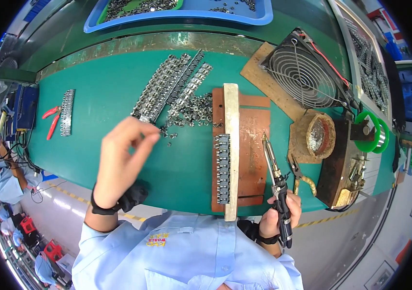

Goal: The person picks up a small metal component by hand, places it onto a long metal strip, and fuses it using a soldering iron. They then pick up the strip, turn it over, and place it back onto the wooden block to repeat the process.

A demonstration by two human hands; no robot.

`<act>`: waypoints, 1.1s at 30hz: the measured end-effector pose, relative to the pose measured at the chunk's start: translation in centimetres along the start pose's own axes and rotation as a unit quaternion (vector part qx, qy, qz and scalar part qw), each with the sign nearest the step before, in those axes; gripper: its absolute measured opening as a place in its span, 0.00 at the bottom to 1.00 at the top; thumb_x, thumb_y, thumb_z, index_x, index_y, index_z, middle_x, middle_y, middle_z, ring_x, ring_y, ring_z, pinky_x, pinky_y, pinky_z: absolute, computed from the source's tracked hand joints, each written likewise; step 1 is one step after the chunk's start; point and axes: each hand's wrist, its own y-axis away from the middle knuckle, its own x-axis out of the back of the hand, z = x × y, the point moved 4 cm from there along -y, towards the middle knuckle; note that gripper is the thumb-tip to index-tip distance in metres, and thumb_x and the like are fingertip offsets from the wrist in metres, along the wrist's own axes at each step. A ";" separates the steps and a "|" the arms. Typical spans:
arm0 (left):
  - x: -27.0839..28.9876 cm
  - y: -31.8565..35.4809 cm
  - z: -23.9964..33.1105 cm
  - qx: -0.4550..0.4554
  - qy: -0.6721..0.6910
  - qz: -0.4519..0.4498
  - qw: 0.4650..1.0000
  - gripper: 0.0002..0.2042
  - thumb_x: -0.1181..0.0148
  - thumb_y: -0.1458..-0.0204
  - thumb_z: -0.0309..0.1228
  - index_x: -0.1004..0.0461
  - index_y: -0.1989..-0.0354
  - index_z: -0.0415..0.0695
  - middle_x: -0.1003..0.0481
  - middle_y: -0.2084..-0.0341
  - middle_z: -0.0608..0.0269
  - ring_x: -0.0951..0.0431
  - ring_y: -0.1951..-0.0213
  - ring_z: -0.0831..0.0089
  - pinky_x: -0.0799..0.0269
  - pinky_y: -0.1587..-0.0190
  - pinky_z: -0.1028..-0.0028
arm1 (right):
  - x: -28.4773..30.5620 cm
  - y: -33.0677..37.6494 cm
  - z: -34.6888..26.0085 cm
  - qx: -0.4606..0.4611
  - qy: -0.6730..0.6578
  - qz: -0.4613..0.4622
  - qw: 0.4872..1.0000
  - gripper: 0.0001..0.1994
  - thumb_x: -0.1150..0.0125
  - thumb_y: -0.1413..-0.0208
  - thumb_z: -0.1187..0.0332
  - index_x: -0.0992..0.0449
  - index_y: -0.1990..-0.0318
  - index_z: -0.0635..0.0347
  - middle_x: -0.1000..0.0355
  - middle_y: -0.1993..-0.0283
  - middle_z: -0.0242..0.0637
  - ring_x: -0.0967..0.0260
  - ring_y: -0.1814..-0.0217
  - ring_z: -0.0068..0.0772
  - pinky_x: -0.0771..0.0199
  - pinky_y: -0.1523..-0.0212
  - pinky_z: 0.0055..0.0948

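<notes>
My right hand grips a soldering iron by its black handle, the metal tip pointing away over a copper-brown board. Above the mat, my left hand has thumb and forefinger pinched together; whatever is between them is too small to make out. Just beyond those fingers lies a loose heap of small metal parts, beside several strips of metal parts. On the brown board, a pale wooden bar runs alongside a row of small black components.
Red-handled pliers and another strip lie at left. At right are a fan, a round pot, yellow-handled pliers and a green spool. A blue tray stands at the back. Other people sit far left.
</notes>
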 end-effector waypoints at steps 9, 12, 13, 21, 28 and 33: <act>-2.6 1.2 0.2 -0.025 -0.140 -0.070 0.987 0.07 0.40 0.60 0.20 0.31 0.72 0.39 0.32 0.78 0.61 0.30 0.80 0.72 0.35 0.78 0.76 | 0.0 0.0 0.1 -0.011 -0.024 -0.007 1.000 0.21 0.41 0.54 0.61 0.36 0.55 0.62 0.38 0.70 0.41 0.39 0.75 0.29 0.39 0.70 0.27; -2.9 0.8 0.9 -0.022 -0.098 -0.105 0.989 0.06 0.42 0.59 0.20 0.32 0.73 0.38 0.31 0.78 0.62 0.29 0.78 0.74 0.34 0.77 0.77 | 0.0 -0.2 0.0 -0.011 -0.024 -0.015 1.000 0.21 0.41 0.55 0.61 0.36 0.55 0.61 0.37 0.70 0.40 0.39 0.75 0.29 0.39 0.68 0.28; -3.0 0.8 1.3 -0.013 -0.053 -0.126 0.991 0.05 0.42 0.58 0.20 0.32 0.73 0.38 0.31 0.77 0.63 0.28 0.77 0.75 0.34 0.76 0.78 | 0.0 -0.2 0.0 -0.012 -0.027 -0.021 0.999 0.21 0.40 0.55 0.61 0.36 0.55 0.61 0.37 0.70 0.39 0.39 0.74 0.29 0.39 0.68 0.29; -5.9 -0.4 0.6 0.175 0.289 -0.271 0.901 0.02 0.48 0.51 0.21 0.34 0.69 0.39 0.29 0.73 0.68 0.28 0.70 0.82 0.32 0.67 0.80 | 0.0 -0.3 -0.2 -0.012 0.007 -0.028 1.000 0.21 0.40 0.55 0.60 0.36 0.55 0.60 0.36 0.70 0.38 0.39 0.73 0.28 0.39 0.63 0.34; -6.6 -0.8 0.3 0.184 0.370 -0.265 0.871 0.03 0.48 0.50 0.22 0.34 0.68 0.40 0.30 0.71 0.66 0.29 0.67 0.81 0.33 0.63 0.80 | -0.1 -0.4 -0.3 -0.019 0.013 -0.026 0.999 0.21 0.41 0.54 0.60 0.36 0.56 0.60 0.36 0.71 0.38 0.39 0.73 0.29 0.39 0.63 0.33; -6.9 -0.5 -0.2 0.208 0.405 -0.271 0.848 0.04 0.47 0.50 0.23 0.34 0.66 0.39 0.29 0.69 0.66 0.29 0.66 0.81 0.33 0.63 0.81 | -0.1 -0.4 -0.2 -0.019 0.035 -0.031 0.999 0.21 0.41 0.54 0.60 0.36 0.56 0.61 0.36 0.71 0.38 0.39 0.72 0.30 0.39 0.65 0.33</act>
